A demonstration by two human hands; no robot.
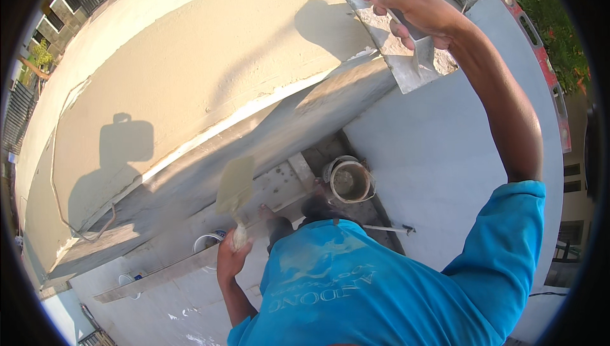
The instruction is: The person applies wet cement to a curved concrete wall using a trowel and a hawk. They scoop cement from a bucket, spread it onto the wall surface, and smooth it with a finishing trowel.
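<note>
My right hand [416,12] is raised at the upper right, its fingers curled round the handle of a long, flat metal plastering trowel [410,80]. That blade lies over the edge of a ledge coated in smooth, pale grey mortar [190,60], and mortar clings near its corner. Lower down, at centre left, my left hand [232,258] grips a smaller trowel [236,184] by its smeared handle. Its squarish blade points away from me and has a pale mortar coating. The two tools are well apart.
A mortar-stained bucket [371,188] stands below by my feet, against the pale wall [432,149]. A long board [159,276] and a white bucket [202,242] are at lower left. A bent wire [56,181] lies on the ledge. A red spirit level [545,66] leans at right.
</note>
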